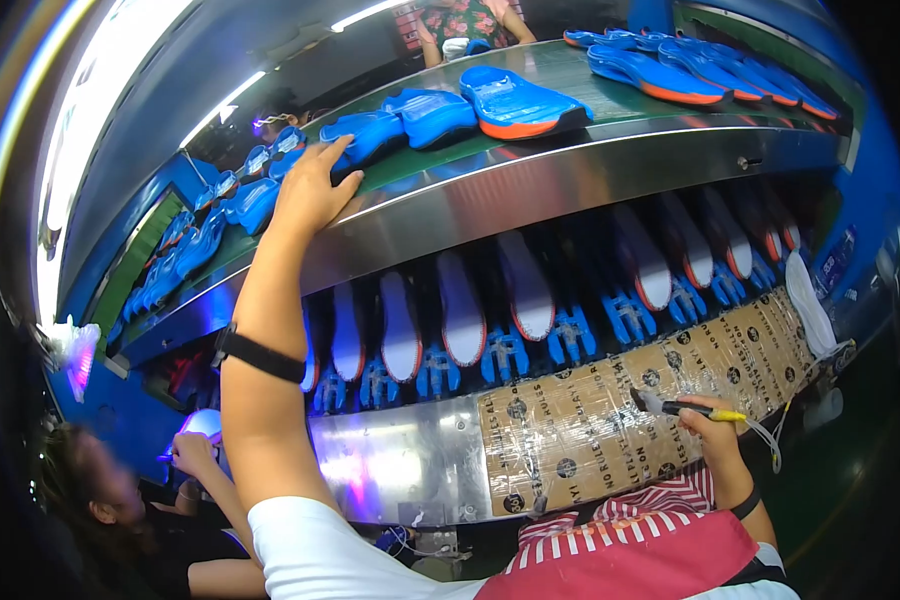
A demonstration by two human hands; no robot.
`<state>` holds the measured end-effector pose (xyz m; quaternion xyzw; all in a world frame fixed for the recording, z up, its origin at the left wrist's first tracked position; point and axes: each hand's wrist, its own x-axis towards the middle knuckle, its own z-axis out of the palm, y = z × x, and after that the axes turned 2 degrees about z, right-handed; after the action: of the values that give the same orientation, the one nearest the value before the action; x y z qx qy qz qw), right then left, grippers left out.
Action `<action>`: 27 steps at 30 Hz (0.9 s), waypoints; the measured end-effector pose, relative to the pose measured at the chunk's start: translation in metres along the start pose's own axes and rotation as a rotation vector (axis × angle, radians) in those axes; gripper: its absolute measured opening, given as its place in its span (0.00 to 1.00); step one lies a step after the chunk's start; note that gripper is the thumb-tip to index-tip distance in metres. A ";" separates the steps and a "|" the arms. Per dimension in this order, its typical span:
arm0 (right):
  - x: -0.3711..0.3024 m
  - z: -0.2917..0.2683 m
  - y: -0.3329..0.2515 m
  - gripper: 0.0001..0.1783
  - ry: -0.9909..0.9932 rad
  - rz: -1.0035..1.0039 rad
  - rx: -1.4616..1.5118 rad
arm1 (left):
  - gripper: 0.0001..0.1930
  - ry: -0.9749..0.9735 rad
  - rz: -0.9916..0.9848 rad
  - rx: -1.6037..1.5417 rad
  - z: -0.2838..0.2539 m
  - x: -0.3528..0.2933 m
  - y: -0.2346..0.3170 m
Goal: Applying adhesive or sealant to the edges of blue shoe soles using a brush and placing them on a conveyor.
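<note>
Reaching up to the green belt, my left hand (320,190) has its fingers spread, with the fingertips at the near end of a blue shoe sole (368,132). Whether they touch it is hard to tell. More blue soles with orange undersides, such as a large blue-and-orange sole (520,100), lie along the belt. My right hand (712,432) is closed around a brush (692,408) with a black and yellow handle and a thin clear tube. Its dark bristles hang over a bench covered with taped brown printed paper (610,420).
Below the belt's metal edge (530,175), a row of shoe uppers (462,310) with white bottoms sits above blue clamps (505,355). A co-worker (110,500) is at lower left, another person (465,25) across the belt. A white cloth-like piece (810,305) lies at the bench's right end.
</note>
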<state>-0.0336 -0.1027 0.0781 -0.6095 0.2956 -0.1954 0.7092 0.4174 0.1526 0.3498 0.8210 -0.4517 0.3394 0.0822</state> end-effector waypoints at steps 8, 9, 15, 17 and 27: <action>-0.004 0.006 -0.010 0.14 0.008 -0.006 -0.078 | 0.18 -0.001 -0.091 0.169 -0.001 0.000 -0.021; -0.005 0.005 -0.009 0.14 0.013 -0.018 -0.087 | 0.18 -0.001 -0.102 0.176 -0.002 -0.006 -0.030; -0.016 -0.015 -0.006 0.14 0.086 -0.033 -0.017 | 0.16 0.066 -0.043 0.154 -0.028 -0.032 -0.055; -0.021 -0.024 -0.006 0.14 0.149 -0.037 -0.011 | 0.16 0.070 -0.091 0.122 -0.023 -0.039 -0.064; -0.030 -0.082 0.015 0.15 0.264 -0.099 0.098 | 0.20 -0.392 -0.363 0.569 -0.035 -0.026 -0.045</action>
<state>-0.1114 -0.1418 0.0620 -0.5571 0.3458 -0.3228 0.6825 0.4269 0.2118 0.3672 0.9267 -0.1941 0.2681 -0.1780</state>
